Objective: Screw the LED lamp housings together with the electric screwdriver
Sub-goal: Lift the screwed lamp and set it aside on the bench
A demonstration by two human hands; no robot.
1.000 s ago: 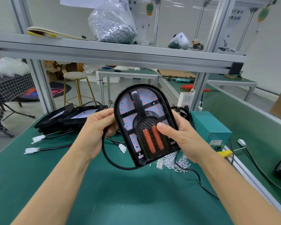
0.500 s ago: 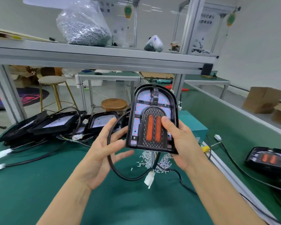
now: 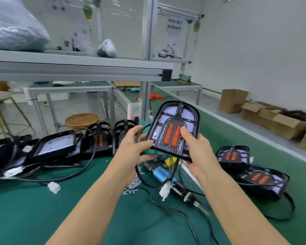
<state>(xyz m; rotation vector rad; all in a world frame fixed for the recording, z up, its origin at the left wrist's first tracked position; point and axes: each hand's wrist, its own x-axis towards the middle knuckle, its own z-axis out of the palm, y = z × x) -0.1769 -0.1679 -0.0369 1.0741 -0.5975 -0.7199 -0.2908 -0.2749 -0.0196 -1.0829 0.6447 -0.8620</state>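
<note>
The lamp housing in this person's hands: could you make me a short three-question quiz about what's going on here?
1. True or false: both hands hold the lamp housing above the green table.
2. Which hand has its thumb on the orange strips? A) left hand B) right hand
3. Fill in: the electric screwdriver lies on the table, gripped by ____ hand.

Key: 1 true; 2 B; 3 neither.
</note>
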